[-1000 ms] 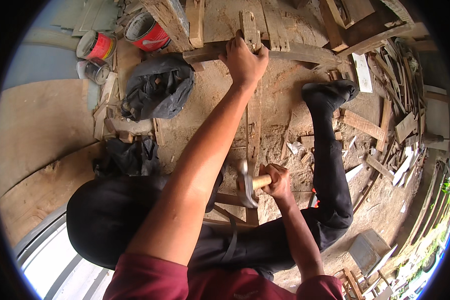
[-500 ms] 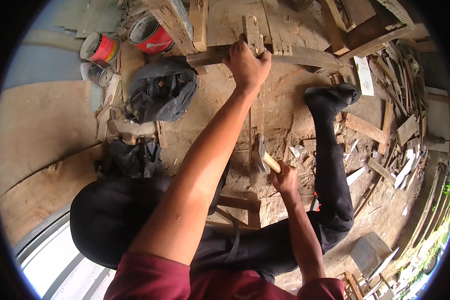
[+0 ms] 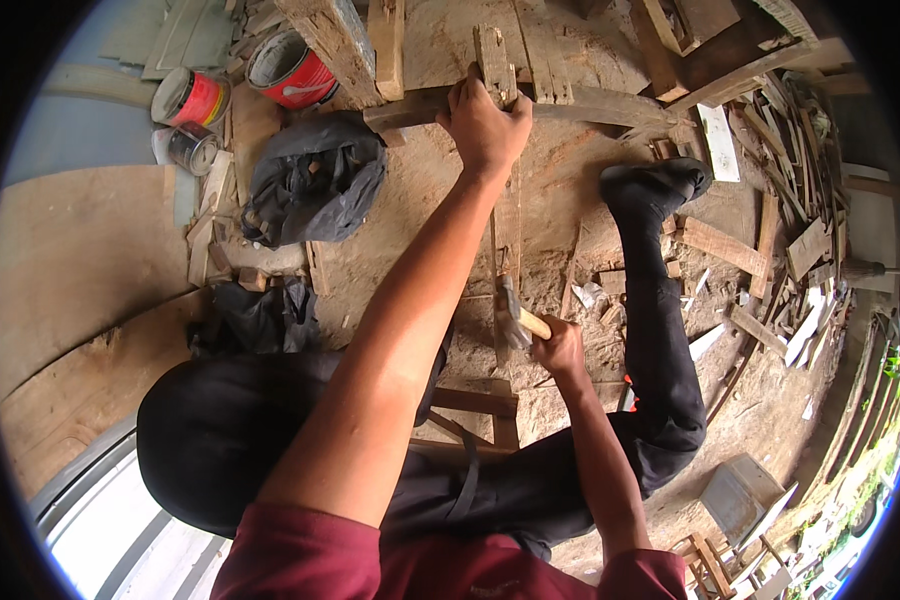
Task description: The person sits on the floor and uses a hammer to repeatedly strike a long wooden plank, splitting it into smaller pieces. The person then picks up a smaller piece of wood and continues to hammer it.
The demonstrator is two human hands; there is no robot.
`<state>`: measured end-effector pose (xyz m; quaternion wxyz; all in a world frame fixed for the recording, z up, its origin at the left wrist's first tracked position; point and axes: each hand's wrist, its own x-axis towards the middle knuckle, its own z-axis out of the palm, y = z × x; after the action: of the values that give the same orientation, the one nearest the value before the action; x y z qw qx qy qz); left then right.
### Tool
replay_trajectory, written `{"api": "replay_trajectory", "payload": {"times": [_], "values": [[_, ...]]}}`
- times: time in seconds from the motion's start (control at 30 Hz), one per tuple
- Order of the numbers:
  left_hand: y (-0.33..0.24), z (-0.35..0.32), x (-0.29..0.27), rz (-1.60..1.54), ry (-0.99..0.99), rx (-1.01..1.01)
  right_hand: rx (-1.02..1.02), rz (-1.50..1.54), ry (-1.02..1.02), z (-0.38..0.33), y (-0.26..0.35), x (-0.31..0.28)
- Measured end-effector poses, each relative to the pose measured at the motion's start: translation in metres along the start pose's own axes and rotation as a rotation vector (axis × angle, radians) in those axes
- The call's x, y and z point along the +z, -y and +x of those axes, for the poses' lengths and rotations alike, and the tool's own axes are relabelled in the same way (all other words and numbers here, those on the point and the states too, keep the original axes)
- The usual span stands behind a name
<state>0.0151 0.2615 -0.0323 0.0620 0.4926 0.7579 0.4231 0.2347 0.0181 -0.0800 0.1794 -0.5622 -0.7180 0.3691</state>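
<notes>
My left hand [image 3: 485, 128] reaches far forward, closed around a short wooden strip [image 3: 493, 62] where it crosses a dark wooden beam [image 3: 610, 106]. In my right hand [image 3: 559, 346] is a hammer with a pale wooden handle [image 3: 534, 325], gripped along the handle. Its metal head [image 3: 512, 316] points left, over or against a long narrow board [image 3: 507, 225] that runs from under my left hand toward me. Whether the head touches the board I cannot tell.
At left lie a black plastic bag [image 3: 315, 180], a red paint can [image 3: 290, 70] and smaller cans [image 3: 185, 97]. Wood scraps [image 3: 720, 245] litter the right side. A wooden post [image 3: 335, 45] rises at the far left. My black-clad leg [image 3: 660, 330] stretches out at right.
The hammer and right hand have moved slightly nearer to me. My left hand keeps its grip on the wooden strip. The whole view has shifted a little.
</notes>
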Motion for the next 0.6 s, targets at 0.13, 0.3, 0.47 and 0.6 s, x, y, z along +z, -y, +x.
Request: {"api": "replay_trajectory", "payload": {"times": [0.13,0.3,0.47,0.6], "values": [[0.0,-0.001,-0.002,-0.032,-0.072,0.005,-0.333,0.033,-0.021,-0.004,0.018,-0.005],[-0.002,0.0,0.0,-0.036,0.032,-0.032,-0.088,-0.169,-0.061,-0.005,-0.005,-0.002],[0.0,-0.001,-0.006,-0.046,-0.027,-0.019,-0.318,0.057,-0.061,-0.002,0.025,-0.012],[-0.003,-0.001,-0.004,-0.047,0.027,-0.032,0.12,0.048,-0.104,-0.002,0.004,-0.007]]}}
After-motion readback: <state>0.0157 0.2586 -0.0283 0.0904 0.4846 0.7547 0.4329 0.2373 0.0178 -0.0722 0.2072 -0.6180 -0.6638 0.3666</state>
